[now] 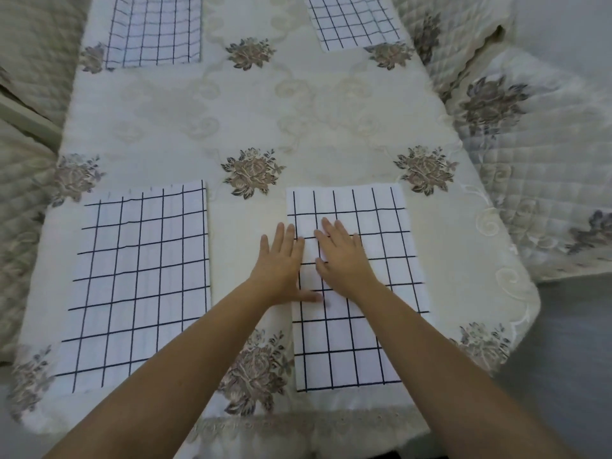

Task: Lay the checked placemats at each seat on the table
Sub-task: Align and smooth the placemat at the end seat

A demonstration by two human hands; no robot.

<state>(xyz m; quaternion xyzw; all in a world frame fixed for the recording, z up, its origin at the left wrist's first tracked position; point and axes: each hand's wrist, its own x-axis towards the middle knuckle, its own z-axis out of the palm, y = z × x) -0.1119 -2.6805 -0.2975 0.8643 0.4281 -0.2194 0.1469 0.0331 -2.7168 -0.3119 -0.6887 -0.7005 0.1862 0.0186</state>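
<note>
- Left hand point(281, 260) flat over left edge of near-right placemat point(364, 342), fingers straight, slightly spread.
- Right hand point(344, 256) flat on it — fingers likewise.

Both hands flat, palms down, fingers straight and pointing to 12 o'clock. Left hand point(281, 260) just beside right hand point(344, 256), nearly touching, left thumb stuck out to 3 o'clock. Bare left forearm point(198, 342) enters from 7 o'clock, right forearm point(430, 332) from 5 o'clock.
</note>
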